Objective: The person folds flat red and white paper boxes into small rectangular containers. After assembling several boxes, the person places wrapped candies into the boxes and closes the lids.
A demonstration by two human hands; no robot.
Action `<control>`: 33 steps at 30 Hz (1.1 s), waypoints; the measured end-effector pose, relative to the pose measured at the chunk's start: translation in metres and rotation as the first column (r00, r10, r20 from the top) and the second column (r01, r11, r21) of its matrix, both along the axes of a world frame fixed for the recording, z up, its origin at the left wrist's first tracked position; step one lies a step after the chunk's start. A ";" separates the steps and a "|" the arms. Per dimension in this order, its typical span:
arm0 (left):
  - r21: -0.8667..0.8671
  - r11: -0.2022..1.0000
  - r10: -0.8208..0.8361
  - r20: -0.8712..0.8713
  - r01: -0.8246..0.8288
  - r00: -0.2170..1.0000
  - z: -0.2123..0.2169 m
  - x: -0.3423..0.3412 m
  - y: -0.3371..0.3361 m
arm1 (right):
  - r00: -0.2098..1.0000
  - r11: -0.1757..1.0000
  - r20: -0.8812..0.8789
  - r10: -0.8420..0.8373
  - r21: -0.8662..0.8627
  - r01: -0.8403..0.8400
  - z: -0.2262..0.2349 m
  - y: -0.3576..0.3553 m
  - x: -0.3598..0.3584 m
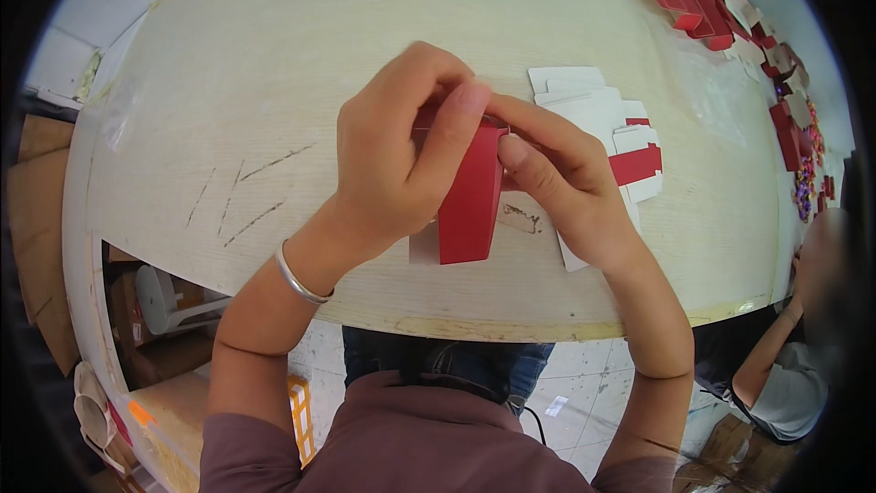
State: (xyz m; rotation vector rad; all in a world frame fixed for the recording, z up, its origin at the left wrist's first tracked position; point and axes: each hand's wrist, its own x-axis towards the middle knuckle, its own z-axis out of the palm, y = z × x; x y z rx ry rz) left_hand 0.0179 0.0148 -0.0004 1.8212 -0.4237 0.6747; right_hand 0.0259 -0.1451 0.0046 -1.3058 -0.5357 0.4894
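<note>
The red box is pinched at its top by the left hand and the right hand, fingers tight, so its flaps can be folded.

There is only one view. The camera sits on the person's head and looks steeply down and a little forward, over the person's own chest, at the counter. It is near: both forearms enter from the lower edge. The wide fisheye lens bends the counter edge and darkens the corners.
</note>
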 end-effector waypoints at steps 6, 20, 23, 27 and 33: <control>0.178 0.959 0.164 0.290 -0.221 0.943 -0.004 0.007 0.013 | 0.979 0.975 0.032 -0.201 0.105 0.197 -0.002 0.004 0.002; -0.225 0.966 -0.174 -0.205 0.127 0.963 -0.007 -0.004 -0.011 | 0.927 0.965 0.274 -0.256 0.018 0.261 -0.004 0.001 0.006; -0.153 0.978 -0.166 -0.176 0.140 0.970 -0.009 -0.004 -0.010 | 0.949 0.972 0.214 -0.233 0.023 0.233 -0.003 0.000 0.004; 0.046 0.992 -0.105 -0.164 0.114 0.981 -0.011 -0.003 -0.003 | 0.983 0.984 0.085 -0.164 -0.054 0.168 0.002 -0.006 0.007; -0.242 0.950 -0.241 -0.173 0.196 0.955 -0.007 -0.004 -0.006 | 0.969 0.989 0.222 -0.113 0.116 0.088 -0.011 -0.006 0.021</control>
